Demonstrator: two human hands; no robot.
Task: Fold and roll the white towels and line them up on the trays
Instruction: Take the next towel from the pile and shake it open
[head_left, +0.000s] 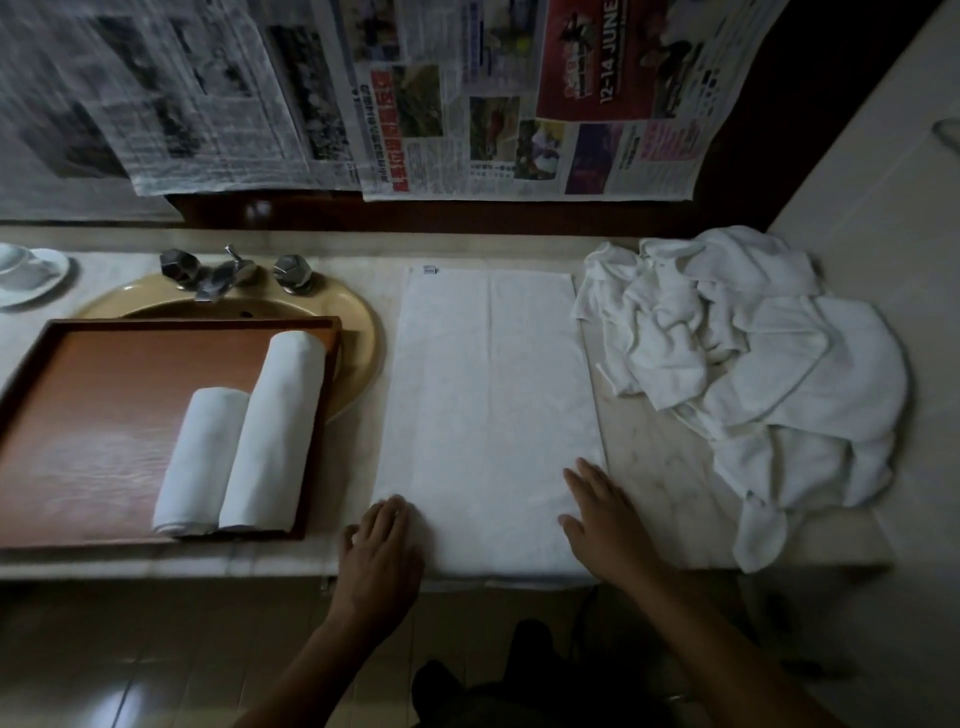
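Note:
A white towel (488, 395) lies folded into a long strip on the marble counter, its near end at the counter's front edge. My left hand (382, 545) rests flat on its near left corner. My right hand (605, 514) lies flat on its near right corner, fingers straight. To the left, a brown wooden tray (93, 415) holds two rolled white towels side by side, a shorter roll (200, 462) and a longer roll (275, 431) at its right side. A heap of loose white towels (748, 364) sits on the counter to the right.
A beige sink (358, 332) with metal taps (228, 273) lies behind the tray, which partly covers it. A white cup and saucer (28, 273) stand at the far left. Newspaper sheets (467, 104) hang over the wall behind. A pale wall (893, 182) bounds the right side.

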